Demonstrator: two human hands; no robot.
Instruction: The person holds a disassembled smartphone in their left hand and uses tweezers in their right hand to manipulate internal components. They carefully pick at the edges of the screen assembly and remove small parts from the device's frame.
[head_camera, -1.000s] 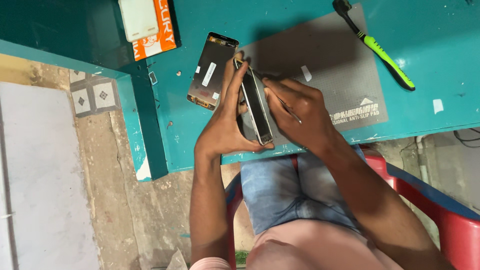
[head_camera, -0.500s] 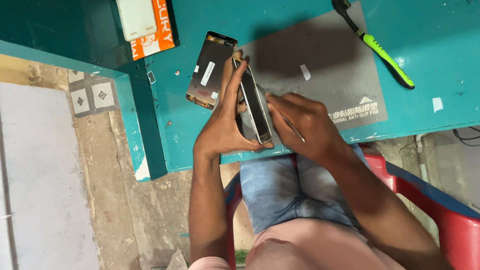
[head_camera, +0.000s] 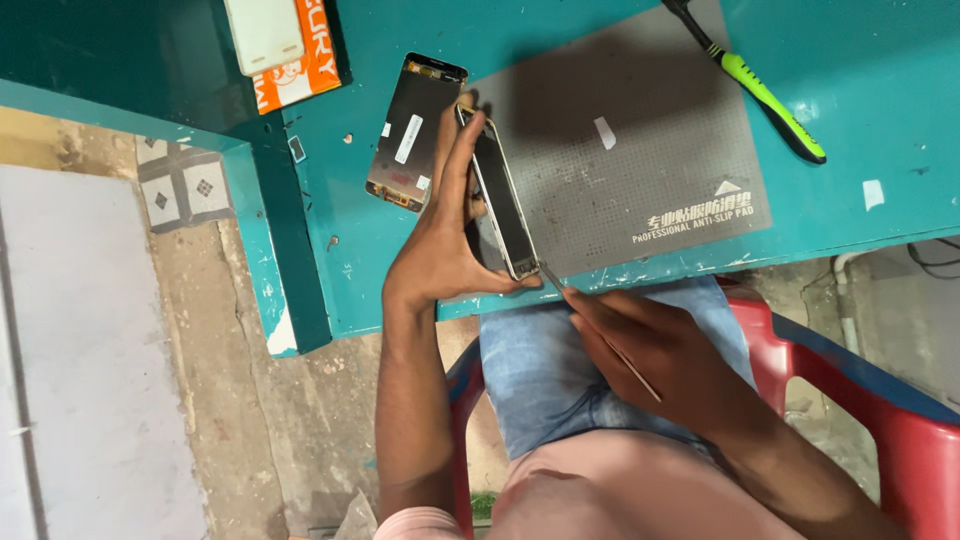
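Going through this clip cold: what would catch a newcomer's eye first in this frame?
Most striking is the phone stood on its edge at the near rim of the teal table, gripped by the left hand. The right hand holds a thin metal tool with its tip at the phone's lower corner. Next come the detached phone panel lying flat just left of it, the grey mat, and a green-handled tool at the far right.

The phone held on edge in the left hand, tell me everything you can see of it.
The phone is slim, with a dark glossy face and a pale metallic frame. It stands on its long edge over the near side of the grey mat. The left hand grips it, fingers over the top. A thin metal tool in the right hand touches its lower corner.
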